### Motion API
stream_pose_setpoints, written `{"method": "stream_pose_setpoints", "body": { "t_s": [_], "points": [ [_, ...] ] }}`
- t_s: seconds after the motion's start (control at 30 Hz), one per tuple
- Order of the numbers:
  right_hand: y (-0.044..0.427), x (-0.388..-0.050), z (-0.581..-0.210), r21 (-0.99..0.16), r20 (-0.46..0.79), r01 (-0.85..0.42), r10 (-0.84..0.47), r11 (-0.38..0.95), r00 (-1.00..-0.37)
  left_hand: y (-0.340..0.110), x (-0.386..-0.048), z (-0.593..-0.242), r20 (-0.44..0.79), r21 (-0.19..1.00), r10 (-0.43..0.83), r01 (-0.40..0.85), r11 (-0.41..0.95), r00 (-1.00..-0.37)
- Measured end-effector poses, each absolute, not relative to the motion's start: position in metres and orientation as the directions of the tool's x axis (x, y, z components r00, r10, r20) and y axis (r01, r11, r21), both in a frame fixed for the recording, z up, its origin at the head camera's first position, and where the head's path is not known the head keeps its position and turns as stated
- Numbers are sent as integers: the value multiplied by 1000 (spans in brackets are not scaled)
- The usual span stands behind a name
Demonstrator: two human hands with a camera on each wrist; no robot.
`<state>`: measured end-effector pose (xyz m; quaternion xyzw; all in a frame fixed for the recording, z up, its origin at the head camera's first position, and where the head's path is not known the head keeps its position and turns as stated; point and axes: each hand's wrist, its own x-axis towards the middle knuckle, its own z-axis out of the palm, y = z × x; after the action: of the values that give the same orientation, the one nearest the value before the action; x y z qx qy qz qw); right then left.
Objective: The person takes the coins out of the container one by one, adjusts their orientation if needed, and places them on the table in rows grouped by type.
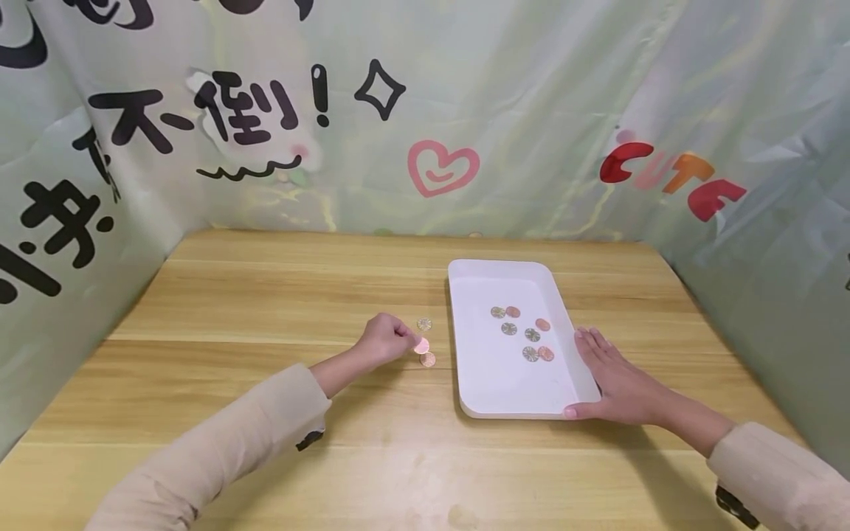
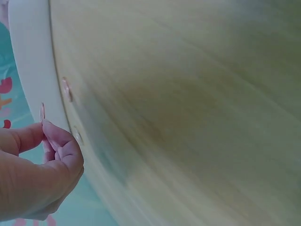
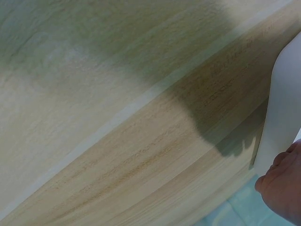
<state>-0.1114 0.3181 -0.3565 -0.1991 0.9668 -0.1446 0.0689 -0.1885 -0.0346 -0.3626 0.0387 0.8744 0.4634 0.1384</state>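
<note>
My left hand (image 1: 385, 341) pinches a pinkish copper coin (image 1: 421, 345) between thumb and index finger, just above the table left of the tray. In the left wrist view the pinched coin (image 2: 43, 112) stands on edge at the fingertips. Two more coins lie on the wood close by: a copper one (image 1: 428, 359) nearer me and a paler one (image 1: 424, 324) farther off. With straight fingers along its right side and the thumb at its near right corner, my right hand (image 1: 624, 383) touches a white rectangular tray (image 1: 494, 391). Several silvery and copper coins lie scattered inside, including a copper one (image 1: 542, 324).
The wooden table (image 1: 265, 287) carries the tray right of its middle. Pale printed curtains (image 1: 531, 147) with black characters, a pink heart and coloured letters enclose the back and both sides. In the right wrist view the tray wall (image 3: 282, 103) shows at the right edge.
</note>
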Motion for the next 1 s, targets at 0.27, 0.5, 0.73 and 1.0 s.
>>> {"method": "stream_pose_setpoints", "body": {
  "t_s": [0.27, 0.5, 0.73, 1.0],
  "points": [
    [319, -111, -356, -301, -68, -364, -400, 882, -914, -49, -188, -374, -270, 788, 183, -108, 607, -945],
    [318, -111, -355, -298, -71, -371, -408, 880, -910, -54, -187, -376, -259, 729, 146, -94, 678, -955],
    [318, -111, -355, -318, -92, -352, -398, 881, -913, -54, -185, -371, -242, 676, 125, -75, 733, -962],
    [318, -111, -354, -324, -90, -354, -401, 877, -912, -53, -182, -367, -215, 653, 130, -43, 757, -968]
  ]
}}
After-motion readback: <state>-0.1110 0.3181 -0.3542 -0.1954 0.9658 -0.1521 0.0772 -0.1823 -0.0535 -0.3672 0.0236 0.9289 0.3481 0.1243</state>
